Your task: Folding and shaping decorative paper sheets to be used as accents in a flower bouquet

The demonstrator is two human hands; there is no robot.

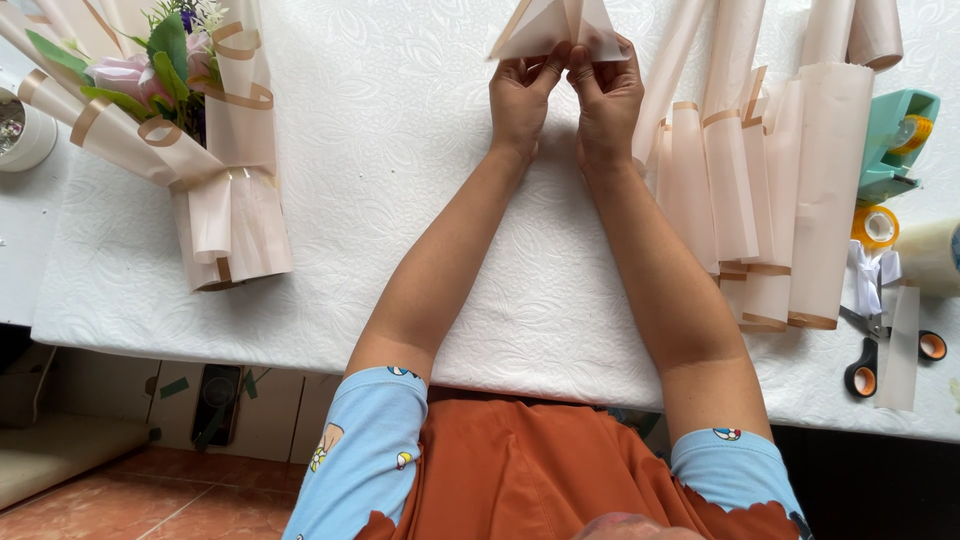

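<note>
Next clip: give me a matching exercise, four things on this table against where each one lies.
Things:
1. bouquet
2. folded sheet
3. scissors
4. paper rolls

Places:
A. pinched by both hands, left hand and right hand, at the far middle of the table
B. far left, wrapped
C. near right edge
D. just right of the right hand

Pairs: 1-B, 2-A, 3-C, 4-D

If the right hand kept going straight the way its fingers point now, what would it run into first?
The right hand points away from the body, toward the table's far side, and already pinches the folded pink paper with the left hand. That paper comes first; beyond it the frame ends, so nothing further can be judged.
</note>
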